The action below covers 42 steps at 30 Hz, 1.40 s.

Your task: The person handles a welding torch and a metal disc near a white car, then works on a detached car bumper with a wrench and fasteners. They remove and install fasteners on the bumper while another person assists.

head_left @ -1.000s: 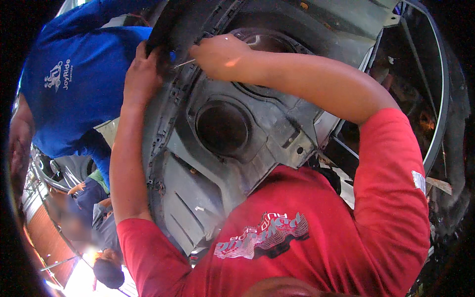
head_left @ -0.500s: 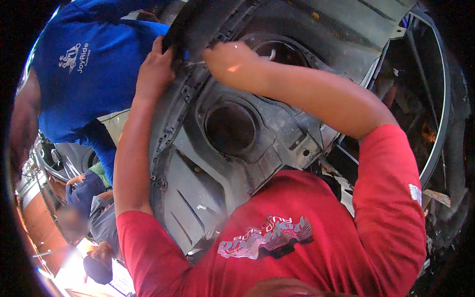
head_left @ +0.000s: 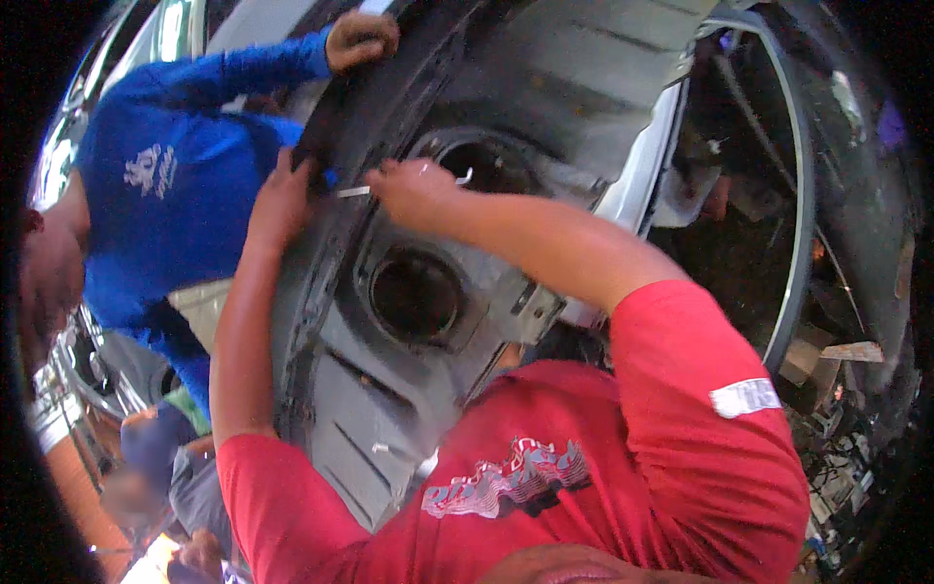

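Observation:
My right hand (head_left: 418, 195) is closed round a thin metal rod (head_left: 353, 193), whose straight end sticks out toward my left hand. On the other side of the fist a bent, hooked end shows. This hand is over a grey car body panel (head_left: 389, 389), close to its upper round opening (head_left: 482, 167). At the panel's dark left edge (head_left: 336, 141), my left hand (head_left: 280, 202) has its fingers curled in; what they hold is dark and blurred. A small blue spot shows beside those fingertips.
A co-worker in a blue shirt (head_left: 185, 185) leans in at the left, one hand (head_left: 362, 41) at the panel's far edge. A second round opening (head_left: 416, 295) lies nearer me. Right of the panel is a curved frame (head_left: 800, 195) with scraps (head_left: 837, 467) below. More people are at the lower left.
The view has shifted, and both my hands appear lower and further left. The rod now shows more plainly left of my right fist. The co-worker's hand has come into view at the top.

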Motion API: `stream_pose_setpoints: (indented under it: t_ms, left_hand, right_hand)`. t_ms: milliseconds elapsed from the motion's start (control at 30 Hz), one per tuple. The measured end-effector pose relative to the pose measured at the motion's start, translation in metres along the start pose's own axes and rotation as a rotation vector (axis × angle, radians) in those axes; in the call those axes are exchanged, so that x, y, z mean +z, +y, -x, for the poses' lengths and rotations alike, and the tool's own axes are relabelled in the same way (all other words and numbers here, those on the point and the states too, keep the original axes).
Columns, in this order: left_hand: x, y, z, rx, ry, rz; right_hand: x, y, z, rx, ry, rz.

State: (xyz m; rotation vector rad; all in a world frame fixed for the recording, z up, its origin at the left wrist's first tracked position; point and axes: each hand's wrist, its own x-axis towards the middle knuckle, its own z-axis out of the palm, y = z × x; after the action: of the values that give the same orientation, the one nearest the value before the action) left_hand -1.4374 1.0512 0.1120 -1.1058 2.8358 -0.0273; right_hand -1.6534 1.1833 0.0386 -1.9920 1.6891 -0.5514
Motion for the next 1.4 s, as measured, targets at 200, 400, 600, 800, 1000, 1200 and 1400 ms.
stream_pose_setpoints:
  t_ms: [200,400,600,800,1000,1200,1400]
  left_hand:
    - [-0.002,0.018,-0.001,-0.14,-0.088,-0.11]
    - [0.015,0.032,-0.006,-0.204,0.058,-0.245]
    - [0.008,0.012,-0.008,-0.12,0.066,-0.01]
    - [0.004,0.006,0.001,-0.16,0.069,0.178]
    - [-0.014,0.006,0.014,-0.069,0.161,0.216]
    - [-0.03,0.048,0.106,-0.135,0.109,0.158]
    - [-0.006,0.071,0.201,-0.33,-0.235,0.458]
  right_hand:
    - [-0.036,-0.022,-0.028,-0.072,-0.316,0.279]
    - [-0.035,-0.056,-0.03,-0.112,-0.165,0.336]
    - [-0.024,-0.015,-0.002,0.014,-0.086,0.218]
    - [-0.024,-0.018,-0.015,-0.054,-0.138,0.246]
    - [-0.057,-0.027,-0.013,0.013,-0.241,0.238]
    - [-0.132,0.033,0.019,0.169,-0.304,0.304]
    - [-0.234,0.127,0.025,0.384,-0.117,0.499]
